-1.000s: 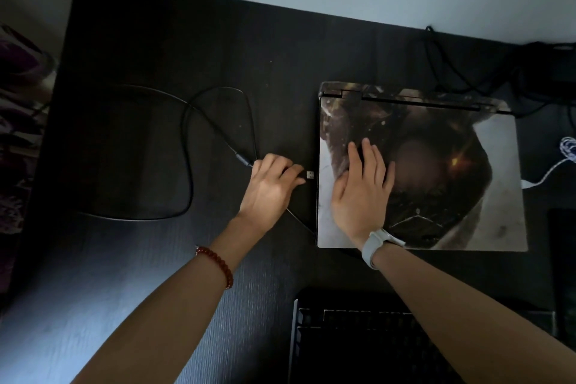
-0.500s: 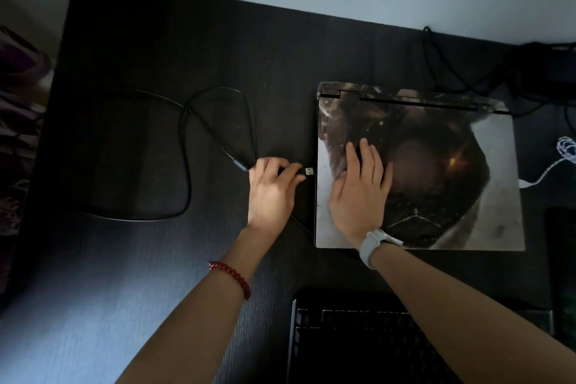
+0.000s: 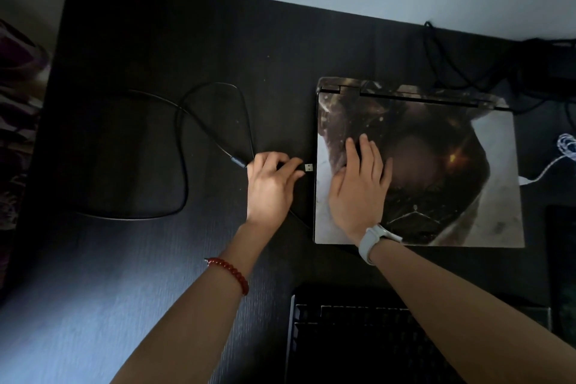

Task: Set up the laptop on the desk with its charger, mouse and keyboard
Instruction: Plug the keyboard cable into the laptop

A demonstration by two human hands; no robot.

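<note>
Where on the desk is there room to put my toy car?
The dark wooden desk is bare behind the looped black cable, left of the closed laptop with the picture lid, and at the near left corner. It is crowded near the black keyboard and the tangled black cords.

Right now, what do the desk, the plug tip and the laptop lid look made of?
Desk: dark matt wood-look board, faint grain. Plug tip: bright, likely metal. Laptop lid: glossy printed skin with reflections; material beneath hidden.
</note>
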